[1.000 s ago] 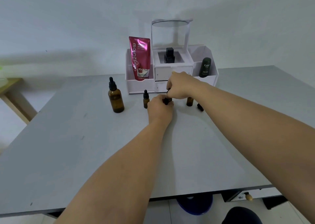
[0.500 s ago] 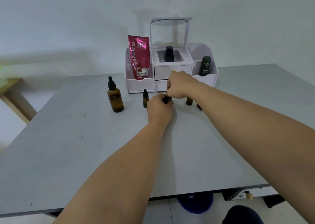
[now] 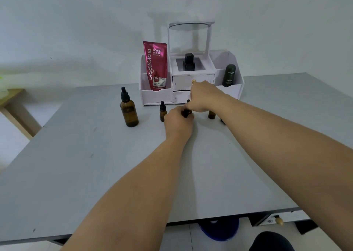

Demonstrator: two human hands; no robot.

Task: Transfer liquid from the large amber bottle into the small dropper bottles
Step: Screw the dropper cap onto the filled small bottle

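Note:
The large amber bottle (image 3: 129, 111) stands capped with a black dropper at the left of the grey table (image 3: 76, 164). A small dropper bottle (image 3: 162, 111), capped, stands to its right. My left hand (image 3: 178, 121) wraps around the body of another small dropper bottle (image 3: 185, 113), mostly hidden. My right hand (image 3: 203, 98) pinches that bottle's black dropper cap (image 3: 188, 101) from above. A third small amber bottle (image 3: 211, 115), without a cap, stands behind my right forearm, and a loose black dropper cap (image 3: 222, 121) lies beside it, partly hidden.
A white cosmetics organiser (image 3: 191, 82) with drawers stands at the back, holding a pink tube (image 3: 155, 65), a black perfume bottle (image 3: 189, 62) and a dark green bottle (image 3: 228, 75). A wooden table edge (image 3: 17, 109) is at far left. A blue stool (image 3: 219, 229) sits under the table.
Both hands stay on the small dropper bottle with only slight finger shifts at the cap. The other bottles have not moved.

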